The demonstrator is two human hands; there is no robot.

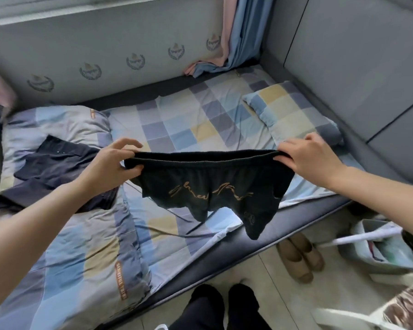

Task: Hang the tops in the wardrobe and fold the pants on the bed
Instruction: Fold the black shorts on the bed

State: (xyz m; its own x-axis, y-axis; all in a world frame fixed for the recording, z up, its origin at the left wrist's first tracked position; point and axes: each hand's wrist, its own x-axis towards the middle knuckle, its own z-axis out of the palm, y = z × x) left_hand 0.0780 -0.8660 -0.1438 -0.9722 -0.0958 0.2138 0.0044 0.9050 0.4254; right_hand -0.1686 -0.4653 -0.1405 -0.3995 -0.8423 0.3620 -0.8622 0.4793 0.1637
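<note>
Plainly, the risks run from the biggest thing down.

Bed [177, 120]: its checked sheet is rumpled near the front edge, so shorts laid there may fold with creases pressed in.

Quilt [65, 234]: it bulks up on the left; a fold made over its edge would likely come out crooked.

Dark garment [57, 170]: it lies spread on the quilt, near the left hand, and could get dragged along.

Black shorts [210, 186]: held up by the waistband above the bed's front edge, legs dangling; one leg hangs lower and may crumple under on landing.

Left hand [110, 163]: thumb and fingers pinch one waistband end; a loose pinch could drop it.

Right hand [310, 158]: fingers curl round the other end, stretching the elastic taut.
</note>
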